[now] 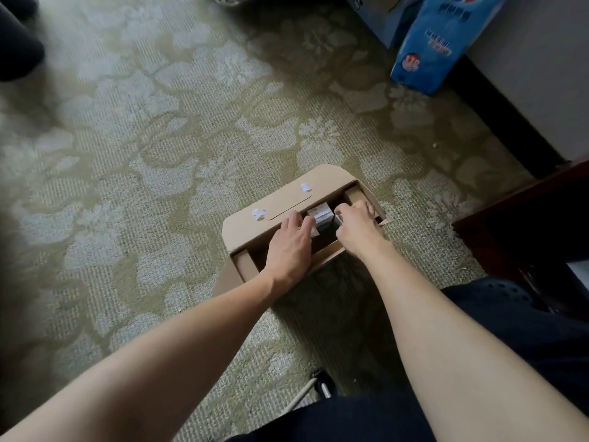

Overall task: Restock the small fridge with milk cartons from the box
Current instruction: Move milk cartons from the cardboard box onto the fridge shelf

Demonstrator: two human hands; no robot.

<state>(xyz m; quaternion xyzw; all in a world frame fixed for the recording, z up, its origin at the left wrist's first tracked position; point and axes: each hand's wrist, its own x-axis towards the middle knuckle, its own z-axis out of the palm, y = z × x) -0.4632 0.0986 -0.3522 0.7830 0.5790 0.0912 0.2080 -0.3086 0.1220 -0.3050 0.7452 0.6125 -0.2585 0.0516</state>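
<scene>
Patterned carpet [159, 138] covers the floor. Open cardboard box [255, 224] sits on it, lid flap folded back. Blue package [436, 43] stands well apart, by the wall. Both hands are inside the box. Left hand [290, 240]: fingers against the side of a milk carton [320, 216]; grip cannot be told. Right hand [357, 224]: fingers curled, pinching a second carton [337, 221], mostly hidden.
</scene>
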